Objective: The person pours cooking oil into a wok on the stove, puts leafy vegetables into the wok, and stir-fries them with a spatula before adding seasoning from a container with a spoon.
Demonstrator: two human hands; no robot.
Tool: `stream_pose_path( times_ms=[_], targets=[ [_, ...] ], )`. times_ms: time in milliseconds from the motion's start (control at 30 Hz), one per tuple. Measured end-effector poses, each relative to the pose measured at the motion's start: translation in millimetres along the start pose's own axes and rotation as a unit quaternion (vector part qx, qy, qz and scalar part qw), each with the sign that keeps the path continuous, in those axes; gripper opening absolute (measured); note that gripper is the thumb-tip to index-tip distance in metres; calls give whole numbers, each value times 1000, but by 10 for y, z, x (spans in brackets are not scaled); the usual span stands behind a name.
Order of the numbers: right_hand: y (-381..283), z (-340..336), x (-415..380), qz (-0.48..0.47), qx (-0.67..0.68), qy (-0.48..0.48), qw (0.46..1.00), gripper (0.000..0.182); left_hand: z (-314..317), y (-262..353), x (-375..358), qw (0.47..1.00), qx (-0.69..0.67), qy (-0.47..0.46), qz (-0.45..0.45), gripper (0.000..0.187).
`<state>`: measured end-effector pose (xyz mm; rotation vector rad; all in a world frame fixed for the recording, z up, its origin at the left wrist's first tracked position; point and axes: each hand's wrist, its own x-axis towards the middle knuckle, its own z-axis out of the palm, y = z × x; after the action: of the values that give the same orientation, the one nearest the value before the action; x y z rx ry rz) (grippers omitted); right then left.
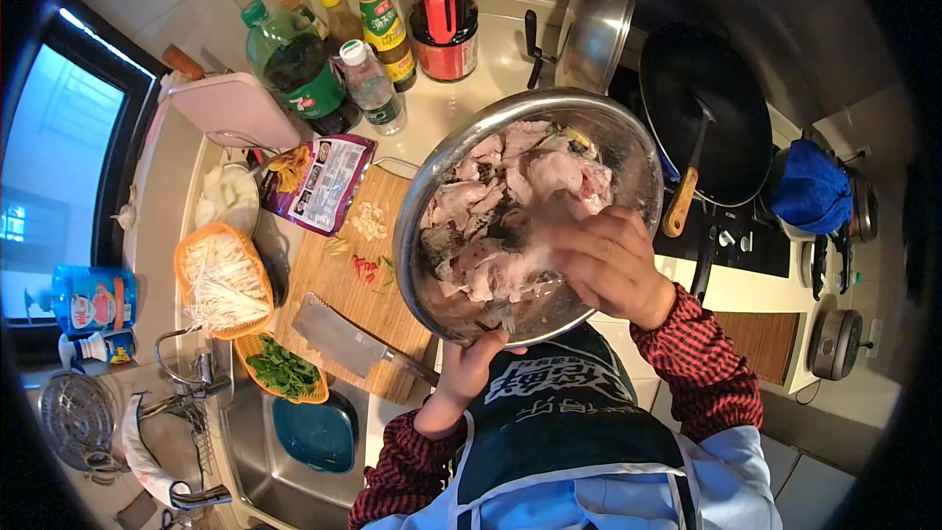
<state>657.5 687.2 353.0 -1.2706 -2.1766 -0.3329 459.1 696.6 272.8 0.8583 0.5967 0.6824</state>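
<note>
A large steel bowl (437,167) full of pale raw meat pieces (510,196) is held up, tilted toward me, above the counter. My left hand (466,368) grips the bowl's near rim from below. My right hand (613,265) reaches inside the bowl with its fingers in the meat at the lower right. Both sleeves are red plaid, over a dark apron.
A wooden cutting board (343,285) with a cleaver (339,334), chopped garlic and chili lies left of the bowl. Baskets of enoki mushrooms (224,280) and greens (283,368) sit by the sink (265,461). Bottles stand at the back; a black wok (706,108) is on the stove.
</note>
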Motion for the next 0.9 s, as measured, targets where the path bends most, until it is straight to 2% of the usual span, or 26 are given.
stream_pose_path(
  times_ms=[67, 100, 167, 200, 233, 267, 300, 333, 400, 433, 633, 900],
  targets=[
    [-11, 0, -8, 78, 100, 7, 992, 27, 0, -2, 1, 1000, -2, 4, 0, 26],
    [-24, 14, -19, 78, 100, 7, 992, 27, -3, -8, 4, 1000, -13, 7, -1, 27],
    [-70, 58, -40, 266, 293, 100, 913, 26, 5, -5, 11, 1000, -24, 10, -3, 28],
    [-100, 24, -14, 266, 293, 100, 913, 26, 20, 7, 16, 999, -34, 14, -7, 29],
    [-136, -43, 36, 359, 430, 137, 817, 23, 32, 11, 19, 999, -43, 18, -11, 30],
    [-157, -75, 68, 437, 550, 169, 691, 21, 32, 2, 20, 999, -43, 17, -11, 30],
    [-138, -33, 70, 469, 560, 192, 655, 20, 28, -15, 25, 999, -42, 16, -11, 30],
    [-80, -14, 8, 470, 559, 193, 656, 20, 26, -27, 26, 999, -42, 14, -10, 30],
    [36, -13, -130, 477, 616, 132, 613, 26, 17, -34, 13, 999, -45, 19, -13, 30],
    [17, -10, -71, 492, 623, 147, 590, 19, 13, -36, 8, 998, -47, 27, -15, 30],
    [34, -1, -99, 492, 669, 162, 533, 19, 12, -47, 10, 998, -64, 24, -11, 30],
    [52, 27, -215, 473, 675, 150, 547, 23, 6, -60, -17, 999, -37, 24, -30, 35]
  ],
)
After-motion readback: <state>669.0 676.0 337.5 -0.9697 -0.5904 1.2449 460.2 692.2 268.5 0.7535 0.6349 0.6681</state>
